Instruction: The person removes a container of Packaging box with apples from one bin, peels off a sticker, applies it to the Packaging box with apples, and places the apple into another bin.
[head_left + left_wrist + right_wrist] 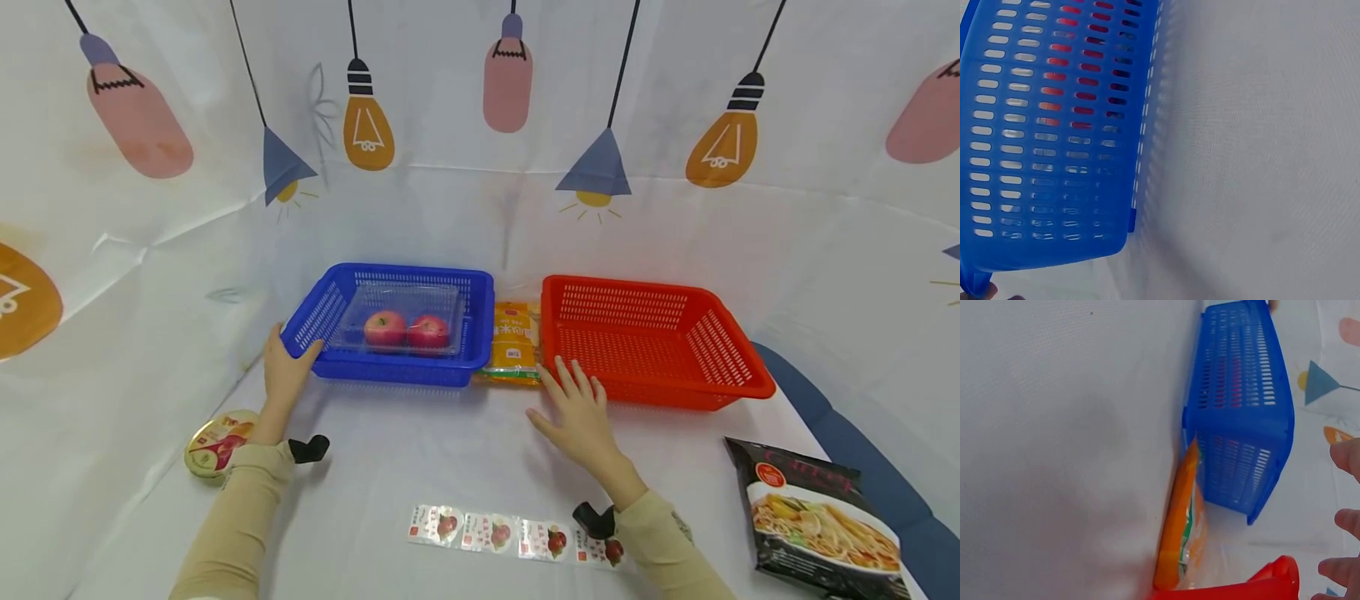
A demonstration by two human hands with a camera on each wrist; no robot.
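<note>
My left hand [283,375] grips the left front corner of a blue plastic basket [390,368], thumb over the rim. Only fingertips show at that corner in the left wrist view. Inside the basket lies a clear plastic box [352,332] with two red apples [386,329]. My right hand [576,417] is held out with spread fingers, holding nothing, in front of the left front corner of a red basket [667,390]. Between the baskets lies an orange-yellow food packet [513,342], its back part next to the blue basket's side in the right wrist view.
A round tin with a fruit label [213,450] sits beside my left forearm. A strip of apple-printed labels [487,532] lies at the front, partly under my right wrist. On the right is a black noodle packet [817,517], with a blue chair [855,458] beyond the table edge.
</note>
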